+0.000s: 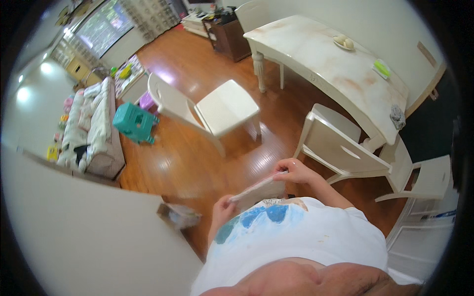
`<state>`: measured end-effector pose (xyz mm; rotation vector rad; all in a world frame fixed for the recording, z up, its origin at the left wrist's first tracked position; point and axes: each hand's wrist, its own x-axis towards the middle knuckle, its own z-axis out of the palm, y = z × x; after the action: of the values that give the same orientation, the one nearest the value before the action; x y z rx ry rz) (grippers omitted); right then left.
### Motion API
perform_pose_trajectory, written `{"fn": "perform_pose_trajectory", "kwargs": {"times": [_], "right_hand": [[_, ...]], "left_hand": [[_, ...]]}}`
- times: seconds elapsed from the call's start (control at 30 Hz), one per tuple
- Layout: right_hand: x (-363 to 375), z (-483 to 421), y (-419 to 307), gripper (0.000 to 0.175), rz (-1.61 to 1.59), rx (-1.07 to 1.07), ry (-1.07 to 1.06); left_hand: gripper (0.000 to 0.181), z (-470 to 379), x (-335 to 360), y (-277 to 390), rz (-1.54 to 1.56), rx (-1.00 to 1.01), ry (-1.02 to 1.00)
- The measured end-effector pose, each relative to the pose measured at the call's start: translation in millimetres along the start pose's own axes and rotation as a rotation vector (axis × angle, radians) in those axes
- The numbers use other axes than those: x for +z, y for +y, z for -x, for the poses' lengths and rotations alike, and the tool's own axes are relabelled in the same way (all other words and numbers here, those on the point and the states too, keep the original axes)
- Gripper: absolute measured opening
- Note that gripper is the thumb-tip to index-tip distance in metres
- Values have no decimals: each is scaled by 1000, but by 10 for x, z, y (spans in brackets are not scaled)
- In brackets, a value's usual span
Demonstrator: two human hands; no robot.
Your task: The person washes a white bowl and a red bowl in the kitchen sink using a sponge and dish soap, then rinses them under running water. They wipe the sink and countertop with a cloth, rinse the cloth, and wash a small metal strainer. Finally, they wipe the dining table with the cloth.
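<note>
A pale cloth point(263, 190) is stretched between my two hands in front of my printed white shirt. My left hand point(225, 207) grips its lower left corner. At the upper right corner, my right hand point(293, 171) pinches the cloth between thumb and fingers. The cloth's lower part is hidden behind my shirt. Beyond the hands stands a white chair point(227, 107) on the wooden floor. Another white chair point(344, 148) is to the right of my right hand, beside a marble-look dining table point(314, 48).
On the table are a dish point(344, 42), a green-and-white item point(381, 69) and a crumpled grey cloth point(397, 117). A teal plastic stool point(134, 123) stands near the sofa point(105, 161). A wall point(92, 222) borders my left, with a cardboard box point(163, 212) by its end.
</note>
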<state>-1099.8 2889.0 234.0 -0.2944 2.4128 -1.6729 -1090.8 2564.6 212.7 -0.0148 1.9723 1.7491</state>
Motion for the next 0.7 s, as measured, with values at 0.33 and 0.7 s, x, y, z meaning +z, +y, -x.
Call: {"fn": "perform_pose_trajectory", "kwargs": {"times": [0.33,0.7], "right_hand": [[-948,-1248,-534,20,16,204,234],[-2593,-1767,-204,21,165,336,294]], "left_hand": [[14,-2524,-458,1108,-50,234,-351],[14,-4279,474,2126,36,-12,-677]]}}
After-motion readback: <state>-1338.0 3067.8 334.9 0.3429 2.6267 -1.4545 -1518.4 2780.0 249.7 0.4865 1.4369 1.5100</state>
